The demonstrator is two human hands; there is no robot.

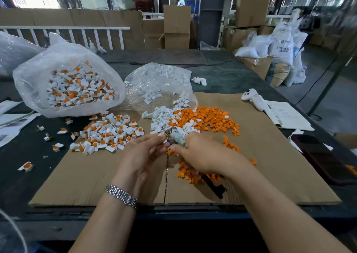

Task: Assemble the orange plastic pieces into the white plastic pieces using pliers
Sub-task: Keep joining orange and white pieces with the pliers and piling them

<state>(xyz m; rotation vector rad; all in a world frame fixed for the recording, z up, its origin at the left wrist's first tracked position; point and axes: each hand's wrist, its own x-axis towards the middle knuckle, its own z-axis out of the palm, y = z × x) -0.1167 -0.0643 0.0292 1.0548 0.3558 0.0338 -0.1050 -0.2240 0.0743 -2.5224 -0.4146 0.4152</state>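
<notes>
My right hand (204, 156) grips the pliers (176, 137); their taped jaws point up-left and the black handles (214, 187) stick out below my wrist. My left hand (143, 154) pinches a small white piece (161, 135) right at the jaw tip. Loose orange pieces (210, 118) lie heaped just beyond, with more orange pieces (193, 175) under my right hand. Loose white pieces (161, 117) spill from a clear bag (160, 84). Assembled white-and-orange pieces (108, 134) are piled to the left of my hands.
A big plastic bag (63, 86) of assembled pieces stands at the back left. Everything rests on a cardboard sheet (270, 165). A white controller (253, 100) and a notebook (289, 117) lie at the right, a dark phone (320, 158) near the table's right edge.
</notes>
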